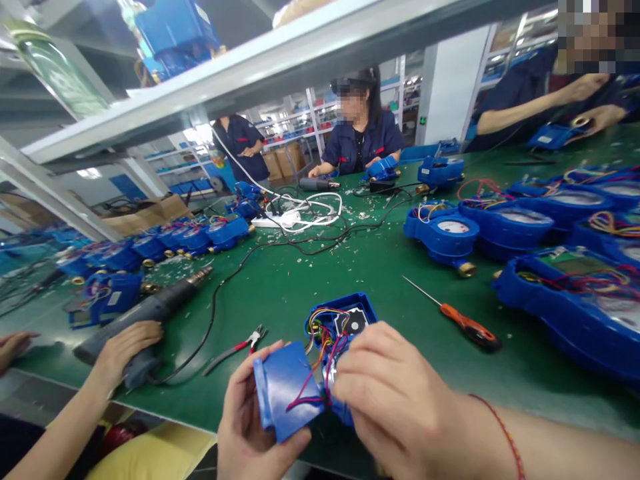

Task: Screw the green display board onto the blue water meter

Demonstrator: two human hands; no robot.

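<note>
My left hand [240, 420] grips a flat blue plastic cover [293, 387], thumb along its lower edge and fingers behind it. Red and purple wires [303, 402] run across the cover to an opened blue water meter [369, 305] just beyond my hands. Inside the meter's housing, coloured wires surround a black-and-white part [353, 322]. My right hand [405, 400], with a red cord bracelet, is closed over the near side of the meter. Its fingertips are pinched beside the wires; what they hold is hidden.
Red-handled pliers [240, 348] and an orange screwdriver [467, 325] lie on the green table [280, 287]. At left, another person's hand [133, 343] rests on a heat gun [150, 310]. Blue meters [443, 230] line both sides. Cables and a power strip [275, 220] lie farther back, below a shelf [250, 73].
</note>
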